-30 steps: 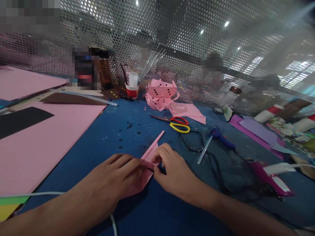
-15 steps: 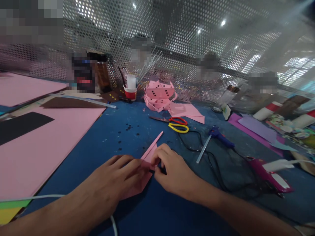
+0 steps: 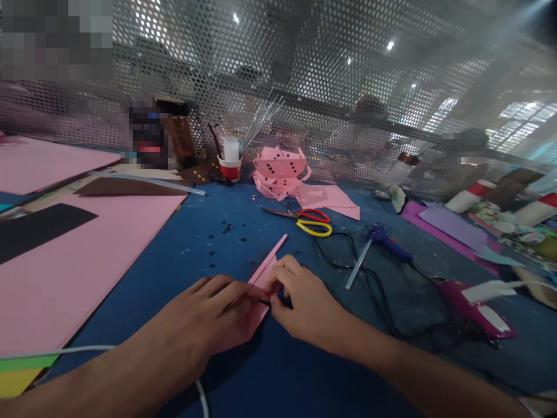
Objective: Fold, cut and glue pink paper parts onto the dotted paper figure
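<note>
A folded piece of pink paper lies before me on the blue table, with a narrow folded strip pointing up and away. My left hand is closed over its left side, fingers curled on the paper. From the right, my right hand pinches at the paper's edge with thumb and forefinger, close to the left fingertips. Between the two hands a small dark piece shows against the pink; its full shape is hidden. Several tiny black paper squares are scattered beyond my hands.
Scissors with red and yellow handles lie beyond my hands, near a pink paper basket with black squares. On the right are a blue glue gun and a magenta power strip. Large pink sheets cover the left.
My right fingertips have shifted very slightly against the paper, and a little more of the dark piece shows between the hands. The left hand stays almost still.
</note>
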A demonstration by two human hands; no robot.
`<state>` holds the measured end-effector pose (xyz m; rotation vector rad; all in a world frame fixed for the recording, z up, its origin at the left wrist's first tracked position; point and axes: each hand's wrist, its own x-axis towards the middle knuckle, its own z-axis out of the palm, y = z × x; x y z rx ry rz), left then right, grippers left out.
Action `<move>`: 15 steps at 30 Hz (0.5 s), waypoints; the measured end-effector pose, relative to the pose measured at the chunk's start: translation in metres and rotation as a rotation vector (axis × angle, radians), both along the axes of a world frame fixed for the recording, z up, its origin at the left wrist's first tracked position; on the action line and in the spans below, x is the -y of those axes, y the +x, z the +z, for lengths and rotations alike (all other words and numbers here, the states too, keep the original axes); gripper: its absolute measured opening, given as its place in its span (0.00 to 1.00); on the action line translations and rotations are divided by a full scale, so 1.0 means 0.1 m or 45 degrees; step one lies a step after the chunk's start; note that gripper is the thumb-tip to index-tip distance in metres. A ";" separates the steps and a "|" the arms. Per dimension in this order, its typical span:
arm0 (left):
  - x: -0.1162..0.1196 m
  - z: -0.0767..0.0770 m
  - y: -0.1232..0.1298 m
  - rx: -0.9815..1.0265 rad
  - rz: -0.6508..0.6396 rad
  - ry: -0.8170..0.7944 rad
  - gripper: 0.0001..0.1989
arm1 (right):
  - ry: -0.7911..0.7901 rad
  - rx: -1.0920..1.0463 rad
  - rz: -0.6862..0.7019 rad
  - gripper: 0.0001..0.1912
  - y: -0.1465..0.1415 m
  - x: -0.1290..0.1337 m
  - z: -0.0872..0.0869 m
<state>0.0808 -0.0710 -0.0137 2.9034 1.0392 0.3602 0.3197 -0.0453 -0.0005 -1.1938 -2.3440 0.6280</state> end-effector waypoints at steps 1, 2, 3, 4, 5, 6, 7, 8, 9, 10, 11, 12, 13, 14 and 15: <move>0.00 0.00 0.00 0.015 0.003 -0.009 0.27 | -0.005 0.004 -0.003 0.12 0.00 0.00 0.00; 0.00 0.00 0.00 0.028 0.008 -0.020 0.26 | -0.009 0.007 -0.006 0.12 0.01 0.00 0.00; 0.00 0.00 0.00 0.037 0.013 -0.034 0.25 | -0.012 0.006 -0.005 0.12 0.01 0.00 0.00; 0.01 0.01 0.00 0.038 0.021 -0.048 0.25 | -0.013 0.002 0.001 0.12 0.01 0.00 0.00; 0.01 0.02 0.00 0.037 0.029 -0.057 0.25 | -0.011 -0.005 0.008 0.13 0.01 -0.01 0.00; 0.02 0.02 0.01 0.031 0.043 -0.061 0.25 | -0.010 -0.011 0.013 0.13 0.01 -0.01 0.00; 0.02 0.02 0.01 0.021 0.061 -0.057 0.25 | -0.011 -0.014 0.015 0.13 0.00 -0.01 0.00; 0.02 0.02 0.02 0.012 0.077 -0.051 0.25 | -0.014 -0.014 0.017 0.13 0.00 -0.01 0.00; 0.02 0.01 0.02 0.006 0.088 -0.046 0.25 | -0.020 -0.012 0.019 0.13 0.00 -0.01 0.00; 0.02 0.00 0.02 0.006 0.086 -0.044 0.25 | -0.024 -0.008 0.019 0.12 0.00 -0.01 0.00; 0.02 -0.02 0.02 0.012 0.077 -0.045 0.25 | -0.026 -0.003 0.017 0.12 0.01 -0.01 0.00; 0.01 -0.03 0.01 0.023 0.063 -0.046 0.25 | -0.024 0.003 0.014 0.12 0.01 -0.01 0.00; 0.01 -0.05 0.00 0.033 0.047 -0.046 0.26 | -0.019 0.010 0.012 0.11 0.01 -0.01 0.00; 0.00 -0.06 0.00 0.042 0.034 -0.042 0.27 | -0.013 0.016 0.011 0.11 0.01 -0.01 0.00; 0.00 -0.07 -0.01 0.046 0.026 -0.034 0.28 | -0.010 0.021 0.012 0.11 0.01 -0.01 0.00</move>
